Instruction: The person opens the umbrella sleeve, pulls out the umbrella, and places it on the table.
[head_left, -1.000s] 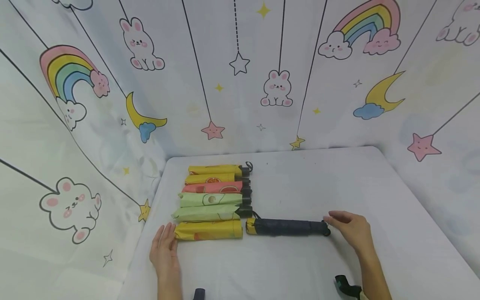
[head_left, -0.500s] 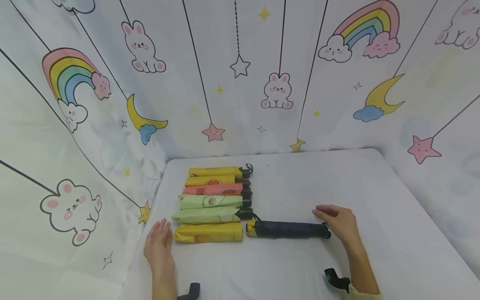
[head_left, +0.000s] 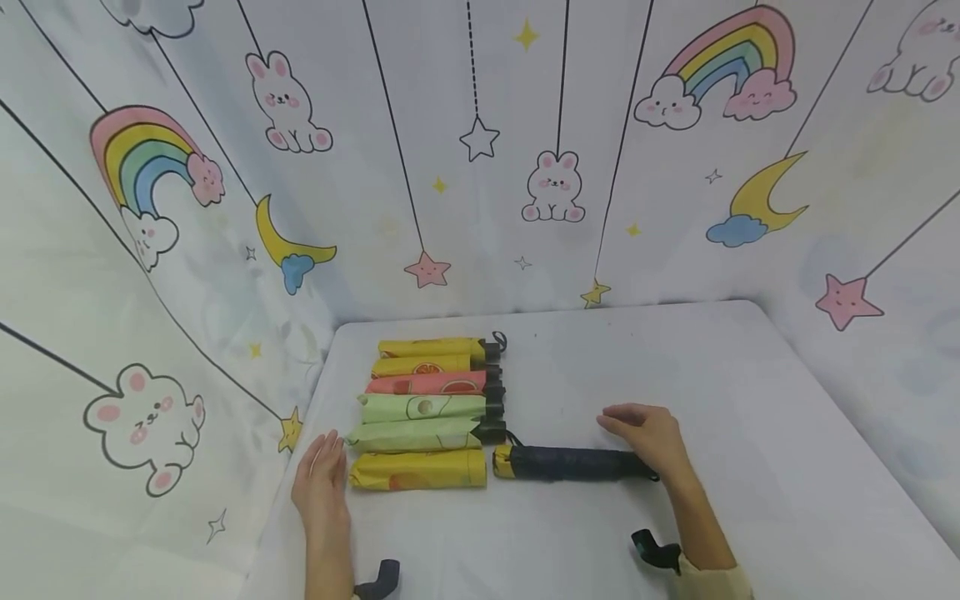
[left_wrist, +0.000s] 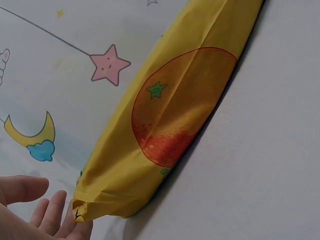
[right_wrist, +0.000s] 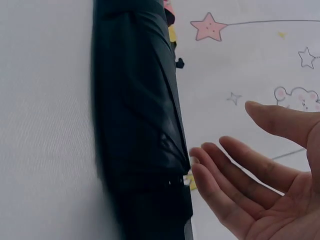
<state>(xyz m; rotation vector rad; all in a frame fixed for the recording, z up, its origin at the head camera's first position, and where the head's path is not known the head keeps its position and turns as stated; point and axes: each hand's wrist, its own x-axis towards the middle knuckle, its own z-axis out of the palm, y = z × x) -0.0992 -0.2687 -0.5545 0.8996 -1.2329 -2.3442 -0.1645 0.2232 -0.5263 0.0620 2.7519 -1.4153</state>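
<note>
In the head view, a yellow sleeve (head_left: 418, 470) with an orange printed on it lies at the front of a row, with no handle showing. My left hand (head_left: 322, 479) is beside its left end; in the left wrist view, relaxed fingers (left_wrist: 52, 215) overlap that tip. To its right lies a dark folded umbrella (head_left: 573, 463) with a yellow end and a small cord loop. Over this umbrella's right end is my right hand (head_left: 648, 433), partly hiding it. The right wrist view shows loosely bent fingers (right_wrist: 215, 192) beside the dark fabric, holding nothing.
Behind the yellow sleeve, several folded umbrellas in fruit prints line up with dark handles to the right: green (head_left: 412, 435), pale green (head_left: 420, 407), red (head_left: 427, 382) and yellow (head_left: 431, 347). They lie on a white table (head_left: 525, 542). A printed curtain (head_left: 480, 217) stands behind.
My right hand has moved left from the dark umbrella's far end to above it. My left hand has drawn slightly away from the yellow sleeve. The umbrellas stay in place.
</note>
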